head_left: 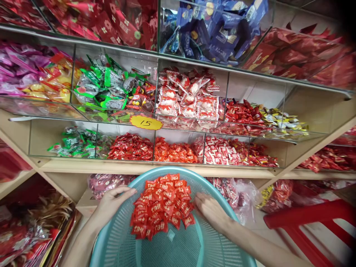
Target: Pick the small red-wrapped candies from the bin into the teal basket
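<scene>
Moving left to right: noting green-wrapped sweets in the lowest compartments of the shelf unit. Laying left hand over the left rim of the teal basket (holding fingers nearly together, pointing inward; not being able to tell whether pinching the rim). Seeing a yellow label marked "15" above. Finding red packets heaped inside the basket, against its far side (reading pale printing on many). Bending right hand inward beside the heap's right edge, inside the basket (viewing only its back; not being able to tell whether pressing fingertips together or pinching a packet). Recording clear bags beyond the basket's right rim, then a red stool at far right.
</scene>
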`<state>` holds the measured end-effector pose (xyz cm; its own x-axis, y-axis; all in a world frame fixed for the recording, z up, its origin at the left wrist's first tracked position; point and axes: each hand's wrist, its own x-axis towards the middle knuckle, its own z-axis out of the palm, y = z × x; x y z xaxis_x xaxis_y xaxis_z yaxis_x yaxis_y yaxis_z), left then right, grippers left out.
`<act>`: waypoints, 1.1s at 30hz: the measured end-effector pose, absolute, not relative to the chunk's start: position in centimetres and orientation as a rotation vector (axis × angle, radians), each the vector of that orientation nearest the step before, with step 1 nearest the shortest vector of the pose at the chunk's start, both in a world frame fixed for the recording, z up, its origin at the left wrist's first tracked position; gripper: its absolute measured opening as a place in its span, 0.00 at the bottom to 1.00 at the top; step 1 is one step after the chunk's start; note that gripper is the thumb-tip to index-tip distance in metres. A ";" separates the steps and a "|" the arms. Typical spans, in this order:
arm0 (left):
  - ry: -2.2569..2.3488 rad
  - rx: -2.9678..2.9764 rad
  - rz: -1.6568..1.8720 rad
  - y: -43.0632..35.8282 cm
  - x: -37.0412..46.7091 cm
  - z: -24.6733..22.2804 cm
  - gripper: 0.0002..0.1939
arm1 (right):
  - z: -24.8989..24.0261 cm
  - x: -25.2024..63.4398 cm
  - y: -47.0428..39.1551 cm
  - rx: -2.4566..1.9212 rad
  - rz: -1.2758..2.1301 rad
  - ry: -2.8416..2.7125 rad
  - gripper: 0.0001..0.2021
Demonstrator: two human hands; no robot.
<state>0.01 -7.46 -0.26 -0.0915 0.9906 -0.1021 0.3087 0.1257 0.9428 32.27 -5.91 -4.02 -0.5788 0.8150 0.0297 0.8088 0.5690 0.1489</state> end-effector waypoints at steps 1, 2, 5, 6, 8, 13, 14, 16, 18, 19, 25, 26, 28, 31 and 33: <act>1.551 1.312 1.003 -7.4 0.0 -0.3 0.15 | -4.1 32.2 -6.0 1.400 0.224 2.739 0.06; 1.552 1.315 0.997 -7.4 0.0 -0.4 0.15 | -4.0 32.1 -6.1 1.382 0.222 2.737 0.05; 1.535 1.339 0.988 -7.3 -0.1 -0.6 0.15 | -3.9 31.9 -6.4 1.349 0.230 2.745 0.04; 1.526 1.344 0.994 -7.3 -0.2 -0.7 0.15 | -3.9 31.9 -6.5 1.343 0.243 2.748 0.04; 1.503 1.338 0.999 -7.2 -0.2 -0.7 0.15 | -4.0 31.8 -6.5 1.329 0.265 2.748 0.05; 1.497 1.287 0.999 -7.1 -0.2 -0.7 0.17 | -4.7 31.7 -6.6 1.282 0.292 2.775 0.06; 1.503 1.287 1.004 -7.1 -0.2 -0.7 0.17 | -4.7 31.7 -6.7 1.274 0.300 2.785 0.07; 1.521 1.293 1.014 -7.1 -0.3 -0.8 0.16 | -4.2 31.5 -6.9 1.268 0.300 2.800 0.08; 1.551 1.292 1.027 -7.1 -0.3 -0.9 0.16 | -2.9 31.2 -6.9 1.271 0.267 2.811 0.08; 1.564 1.288 1.028 -7.1 -0.3 -0.9 0.16 | -2.1 31.1 -6.8 1.276 0.246 2.817 0.08; 1.551 1.290 1.025 -7.3 -0.1 -0.6 0.17 | 4.8 30.1 -2.6 1.430 0.362 2.906 0.11; 1.556 1.288 1.026 -7.3 -0.1 -0.6 0.17 | 5.7 29.9 -1.4 1.499 0.436 2.892 0.11; 1.576 1.283 1.023 -7.3 -0.1 -0.5 0.16 | 6.9 29.5 1.0 1.654 0.571 2.792 0.11; 1.591 1.289 1.008 -7.3 -0.2 -0.6 0.16 | 7.3 28.5 3.9 1.798 0.653 2.593 0.09; 1.587 1.303 1.011 -7.3 -0.3 -0.8 0.16 | 6.8 27.9 5.2 1.832 0.625 2.503 0.10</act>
<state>-0.33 -7.30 -0.82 -0.1206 0.9871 -0.1050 0.3220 0.1390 0.9365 27.86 5.16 6.79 -0.3292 0.9116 0.2463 0.9204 0.2515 0.2993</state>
